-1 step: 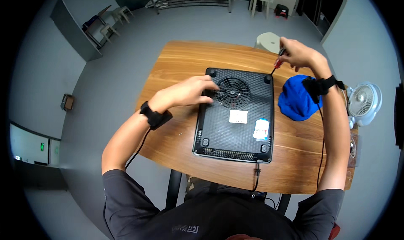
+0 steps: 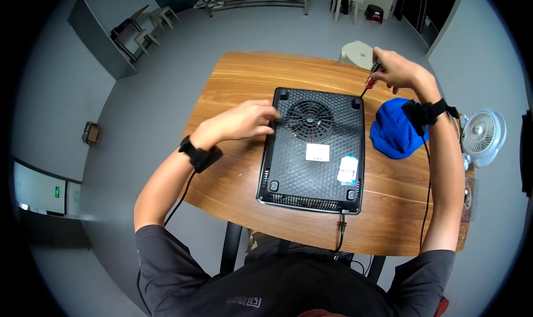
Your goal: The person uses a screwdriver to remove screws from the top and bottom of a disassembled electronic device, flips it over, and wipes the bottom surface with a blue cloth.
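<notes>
A black induction cooktop [image 2: 300,175] lies bottom-up on the wooden table, its round fan grille [image 2: 309,121] and corner feet facing up. At its far left edge is my left hand [image 2: 248,121], fingers bent and apart, holding nothing; whether the fingertips touch the edge I cannot tell. My right hand [image 2: 398,70] grips a screwdriver [image 2: 370,82] with a red and black handle. The screwdriver slants down, its tip at the far right corner beside a rubber foot [image 2: 356,102]. A power cord [image 2: 342,228] runs from the cooktop's near edge.
A crumpled blue cloth [image 2: 395,131] lies right of the cooktop, under my right forearm. Beyond it, at the table's [image 2: 222,186] right side, are a light-blue fan [image 2: 481,138] and a clear plastic piece [image 2: 470,197]. A white stool [image 2: 357,54] stands past the far edge.
My left hand has drawn a little to the left, from over the fan grille to the cooktop's edge. My right hand still has the screwdriver at the same corner.
</notes>
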`<state>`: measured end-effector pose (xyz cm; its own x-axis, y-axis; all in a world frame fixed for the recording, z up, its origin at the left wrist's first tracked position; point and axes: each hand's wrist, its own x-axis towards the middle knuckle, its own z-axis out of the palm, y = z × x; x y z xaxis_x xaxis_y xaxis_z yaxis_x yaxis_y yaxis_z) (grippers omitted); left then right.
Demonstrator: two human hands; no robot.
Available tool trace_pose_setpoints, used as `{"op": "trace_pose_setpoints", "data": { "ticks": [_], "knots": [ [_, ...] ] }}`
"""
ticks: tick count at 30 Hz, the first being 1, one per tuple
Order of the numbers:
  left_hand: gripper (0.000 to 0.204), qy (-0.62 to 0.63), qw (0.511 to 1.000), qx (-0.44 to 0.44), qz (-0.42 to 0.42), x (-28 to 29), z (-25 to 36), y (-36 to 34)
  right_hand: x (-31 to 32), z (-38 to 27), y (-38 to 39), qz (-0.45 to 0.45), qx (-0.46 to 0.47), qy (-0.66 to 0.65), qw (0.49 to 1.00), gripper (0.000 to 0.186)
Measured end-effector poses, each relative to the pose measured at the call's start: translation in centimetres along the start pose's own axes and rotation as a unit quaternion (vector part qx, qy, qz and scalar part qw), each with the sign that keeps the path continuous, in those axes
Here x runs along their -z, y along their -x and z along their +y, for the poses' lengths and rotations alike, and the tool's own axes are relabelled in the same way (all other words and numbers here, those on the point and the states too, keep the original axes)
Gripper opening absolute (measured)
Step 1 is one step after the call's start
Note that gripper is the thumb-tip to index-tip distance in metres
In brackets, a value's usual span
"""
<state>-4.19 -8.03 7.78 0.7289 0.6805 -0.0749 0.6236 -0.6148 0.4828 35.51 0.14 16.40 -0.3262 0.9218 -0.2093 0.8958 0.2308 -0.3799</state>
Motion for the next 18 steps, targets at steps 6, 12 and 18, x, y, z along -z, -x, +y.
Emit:
{"op": "trace_pose_setpoints", "data": {
  "ticks": [6, 12, 18],
  "knots": [
    [0.02, 0.05, 0.991, 0.122, -0.027, -2.7, -2.7, 9.4, -0.3, -0.5, -0.7, -0.005, -0.005, 0.01, 1.0, 0.032],
    [0.02, 0.076, 0.989, 0.098, -0.083, -4.8, -1.3, 11.1, -0.6, -1.3, -0.7, 0.01, -0.017, 0.029, 0.999, 0.031],
    [0.02, 0.053, 0.991, 0.072, -0.097, -6.0, -0.7, 10.5, -0.7, -1.6, -1.0, 0.001, -0.008, 0.02, 1.0, 0.033]
  ]
}}
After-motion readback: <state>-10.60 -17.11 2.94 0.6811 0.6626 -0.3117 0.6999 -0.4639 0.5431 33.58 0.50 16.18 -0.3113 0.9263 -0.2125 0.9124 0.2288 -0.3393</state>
